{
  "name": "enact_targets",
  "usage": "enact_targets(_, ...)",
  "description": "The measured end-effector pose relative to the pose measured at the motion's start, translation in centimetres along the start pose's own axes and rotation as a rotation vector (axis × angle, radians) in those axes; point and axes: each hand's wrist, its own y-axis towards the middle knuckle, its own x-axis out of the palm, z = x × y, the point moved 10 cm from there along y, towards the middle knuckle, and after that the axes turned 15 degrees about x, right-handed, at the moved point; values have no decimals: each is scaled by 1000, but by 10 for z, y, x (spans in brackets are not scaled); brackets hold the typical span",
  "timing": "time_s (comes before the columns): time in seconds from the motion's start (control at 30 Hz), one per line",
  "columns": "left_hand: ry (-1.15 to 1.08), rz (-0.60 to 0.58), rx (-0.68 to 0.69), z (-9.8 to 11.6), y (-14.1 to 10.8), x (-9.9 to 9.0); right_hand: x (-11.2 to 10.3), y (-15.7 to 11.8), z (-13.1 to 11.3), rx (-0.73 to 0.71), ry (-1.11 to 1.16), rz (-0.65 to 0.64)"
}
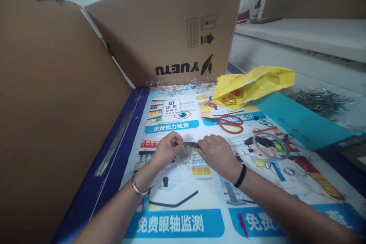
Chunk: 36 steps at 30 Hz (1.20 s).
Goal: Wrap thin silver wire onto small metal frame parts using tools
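- Left hand (pixel 170 146): thumb and fingers pinched together, right at the tip of the tool. What sits in the pinch is too small to make out.
- Wire tangle (pixel 184 157): fine, silvery, just below the fingertips, between the hands. Can't tell whether it hangs or lies on the sheet.
- Tool (pixel 191 145): dark, slim tip pointing left, bridging the gap between the hands. Type unclear, rear hidden.
- Right hand (pixel 216 153): wrapped around the tool's rear, firm grip, knuckles up.
- Rest, left to right:
- Left panel (pixel 48 106): plain brown cardboard, fills the left side.
- Bangle (pixel 139 187): silver, left wrist.
- Wire bundle (pixel 114 145): thin straight lengths on the dark blue strip (pixel 93 181), left of the sheet.
- Sheet (pixel 210 200): printed, eye chart and Chinese text, under both hands.
- Back panel (pixel 148 38): cardboard, YUETU upside down; wire scraps (pixel 198 83) along its foot.
- Scissors (pixel 232 123): orange-red handles, beyond the right hand, blades pointing left.
- Wristband (pixel 240 175): black, right wrist.
- Pink scrap (pixel 242 225): near edge, right of centre.
- Yellow bag (pixel 254 82): lying beyond the scissors.
- Coil (pixel 271 157): pale ring on the sheet, right of the right hand.
- Teal sheet (pixel 297 116): right of the bag.
- Wire pile (pixel 320 102): loose grey heap behind the teal sheet.
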Motion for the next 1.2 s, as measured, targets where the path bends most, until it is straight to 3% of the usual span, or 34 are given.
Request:
enact_targets(0.4, -21, 9, -41, -10, -1, 1, -2, -2, -4, -29, -23, 27)
enact_targets(1.2, -51, 9, -27, -8, 0, 2, -1, -2, -2, 0, 18, 0)
